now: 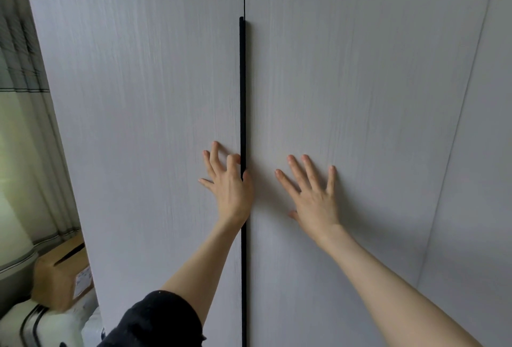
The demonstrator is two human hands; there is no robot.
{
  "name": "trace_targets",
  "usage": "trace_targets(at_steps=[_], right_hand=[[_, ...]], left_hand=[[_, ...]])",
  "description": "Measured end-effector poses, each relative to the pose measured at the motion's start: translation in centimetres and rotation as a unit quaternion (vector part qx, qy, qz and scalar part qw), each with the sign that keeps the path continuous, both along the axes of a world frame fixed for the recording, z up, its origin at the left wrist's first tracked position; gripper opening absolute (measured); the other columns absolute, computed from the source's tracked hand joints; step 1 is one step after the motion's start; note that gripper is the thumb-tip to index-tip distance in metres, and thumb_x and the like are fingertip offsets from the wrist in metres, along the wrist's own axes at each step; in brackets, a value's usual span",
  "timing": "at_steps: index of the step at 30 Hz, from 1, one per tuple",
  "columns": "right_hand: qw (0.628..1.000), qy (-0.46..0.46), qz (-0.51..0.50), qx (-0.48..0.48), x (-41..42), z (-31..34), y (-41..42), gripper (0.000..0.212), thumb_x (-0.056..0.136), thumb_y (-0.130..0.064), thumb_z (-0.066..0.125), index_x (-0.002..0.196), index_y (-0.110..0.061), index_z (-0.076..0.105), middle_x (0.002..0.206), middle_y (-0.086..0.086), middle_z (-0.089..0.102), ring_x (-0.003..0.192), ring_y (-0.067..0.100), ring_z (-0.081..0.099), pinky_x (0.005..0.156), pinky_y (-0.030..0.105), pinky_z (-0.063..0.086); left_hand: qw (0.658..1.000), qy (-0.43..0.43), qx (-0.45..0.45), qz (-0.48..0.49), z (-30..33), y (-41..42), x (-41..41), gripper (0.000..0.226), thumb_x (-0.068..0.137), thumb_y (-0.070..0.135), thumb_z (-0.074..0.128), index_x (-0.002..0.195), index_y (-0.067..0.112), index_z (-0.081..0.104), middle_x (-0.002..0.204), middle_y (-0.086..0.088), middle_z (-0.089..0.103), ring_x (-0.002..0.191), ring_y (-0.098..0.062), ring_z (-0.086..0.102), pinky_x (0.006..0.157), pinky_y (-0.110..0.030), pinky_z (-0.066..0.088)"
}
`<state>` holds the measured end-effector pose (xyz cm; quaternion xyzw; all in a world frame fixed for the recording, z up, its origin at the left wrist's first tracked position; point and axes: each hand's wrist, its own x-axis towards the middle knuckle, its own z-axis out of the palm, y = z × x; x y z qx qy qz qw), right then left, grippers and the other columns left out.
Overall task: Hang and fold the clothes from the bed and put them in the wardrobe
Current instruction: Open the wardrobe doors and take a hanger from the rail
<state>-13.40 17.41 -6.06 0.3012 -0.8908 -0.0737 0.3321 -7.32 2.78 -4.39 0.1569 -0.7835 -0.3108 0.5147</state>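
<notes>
Both hands are lying against the pale grey wood-grain wardrobe doors (pixel 155 97), which are filling most of the frame and standing closed, meeting at the long black vertical handle strip (pixel 243 124) running down the centre. The left hand (pixel 230 185) is sitting just left of centre, fingers fanned out but slightly bent at the knuckles, fingertips touching the left door panel, while its thumb side is lying right up against the black strip; it is gripping nothing. The right hand (pixel 313 194) is pressing flat on the right door panel, right of centre, fingers straight and spread wide, thumb out to the side, holding nothing. A black sleeve (pixel 158 321) is showing at the bottom centre on the left arm; the right forearm is bare.

Along the left edge a pale striped curtain (pixel 25 75) is hanging, and in the lower left corner a brown cardboard box (pixel 63 277) is sitting above something white that is too blurred to make out.
</notes>
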Motion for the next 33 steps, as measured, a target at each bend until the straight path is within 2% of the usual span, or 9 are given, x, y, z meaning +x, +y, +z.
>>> trace_targets(at_steps=[7, 11, 13, 15, 18, 21, 28, 29, 33], right_hand=[[1.0, -0.013, 0.001, 0.004, 0.1, 0.1, 0.2, 0.102, 0.086, -0.041, 0.06, 0.138, -0.034, -0.028, 0.139, 0.0, -0.046, 0.134, 0.027, -0.037, 0.102, 0.069, -0.012], [0.984, -0.134, 0.089, -0.078, 2.0, 0.2, -0.5, 0.084, 0.088, -0.046, 0.056, 0.15, -0.032, 0.002, 0.157, -0.002, -0.021, 0.144, 0.024, -0.019, 0.109, 0.063, 0.005], [0.909, -0.319, 0.186, -0.192, 4.2, -0.8, -1.1, 0.077, 0.092, -0.039, 0.054, 0.151, -0.028, 0.006, 0.159, -0.003, -0.008, 0.146, 0.018, -0.006, 0.116, 0.046, 0.012], [0.763, -0.511, 0.263, -0.296, 7.1, -1.9, -1.6, 0.069, 0.096, -0.026, 0.052, 0.151, -0.025, 0.011, 0.158, -0.005, 0.012, 0.145, 0.014, 0.013, 0.112, 0.025, 0.018], [0.64, -0.618, 0.292, -0.351, 10.9, -2.6, -2.4, 0.055, 0.1, -0.011, 0.043, 0.148, -0.027, 0.023, 0.151, -0.006, 0.032, 0.139, 0.01, 0.03, 0.105, 0.02, 0.024], [0.606, -0.644, 0.292, -0.364, 13.3, -1.8, -2.4, 0.051, 0.1, -0.004, 0.036, 0.145, -0.028, 0.032, 0.147, -0.002, 0.041, 0.134, 0.016, 0.041, 0.113, 0.03, 0.026], [0.592, -0.67, 0.29, -0.341, 19.6, -1.0, -1.9, 0.059, 0.096, 0.007, 0.031, 0.139, -0.033, 0.039, 0.136, -0.006, 0.05, 0.126, 0.016, 0.049, 0.115, 0.043, 0.021], [0.587, -0.674, 0.289, -0.344, 20.5, -1.0, -2.0, 0.059, 0.096, 0.007, 0.03, 0.136, -0.035, 0.041, 0.13, -0.009, 0.052, 0.124, 0.015, 0.05, 0.116, 0.046, 0.02], [0.559, -0.69, 0.296, -0.352, 24.3, -1.3, -2.7, 0.057, 0.095, 0.007, 0.033, 0.121, -0.042, 0.048, 0.119, -0.013, 0.057, 0.115, 0.011, 0.054, 0.115, 0.047, 0.021]], left_hand=[[0.999, 0.01, 0.015, -0.045, 0.0, 0.4, 1.9, 0.015, 0.09, 0.003, 0.053, 0.101, 0.013, 0.05, 0.156, 0.0, 0.002, 0.145, -0.023, -0.01, 0.108, -0.067, 0.005], [0.998, 0.023, 0.007, -0.06, 0.2, 0.8, 4.9, 0.018, 0.09, 0.002, 0.056, 0.106, 0.006, 0.052, 0.156, -0.003, 0.008, 0.146, -0.025, -0.003, 0.111, -0.06, 0.016], [0.998, 0.026, -0.002, -0.061, 0.0, 1.0, 7.0, 0.019, 0.09, 0.002, 0.056, 0.109, 0.004, 0.052, 0.156, -0.004, 0.011, 0.146, -0.026, 0.001, 0.112, -0.057, 0.019], [0.997, 0.029, -0.013, -0.072, -0.1, 1.0, 9.0, 0.02, 0.09, 0.002, 0.056, 0.109, 0.003, 0.052, 0.155, -0.006, 0.014, 0.145, -0.027, 0.007, 0.113, -0.052, 0.022], [0.995, 0.022, -0.024, -0.092, -0.2, 0.8, 11.7, 0.018, 0.09, 0.004, 0.057, 0.108, 0.006, 0.051, 0.155, -0.004, 0.016, 0.145, -0.025, 0.012, 0.115, -0.042, 0.022], [0.995, 0.002, -0.056, -0.088, -0.2, 0.3, 13.9, 0.018, 0.091, 0.008, 0.058, 0.109, 0.008, 0.051, 0.156, -0.002, 0.018, 0.144, -0.024, 0.016, 0.111, -0.03, 0.022], [0.988, -0.029, -0.082, -0.13, -0.2, -2.0, 21.8, 0.029, 0.091, 0.011, 0.059, 0.119, 0.014, 0.051, 0.151, 0.0, 0.033, 0.136, -0.01, 0.032, 0.098, -0.007, 0.034], [0.986, -0.033, -0.066, -0.147, -0.2, -2.5, 23.2, 0.035, 0.091, 0.011, 0.059, 0.124, 0.015, 0.048, 0.148, -0.002, 0.038, 0.133, -0.013, 0.038, 0.098, -0.008, 0.035], [0.948, -0.051, 0.151, -0.276, 0.8, -4.0, 28.7, 0.053, 0.095, 0.026, 0.052, 0.144, 0.025, 0.031, 0.146, -0.001, 0.04, 0.129, -0.018, 0.044, 0.099, -0.044, 0.046]])
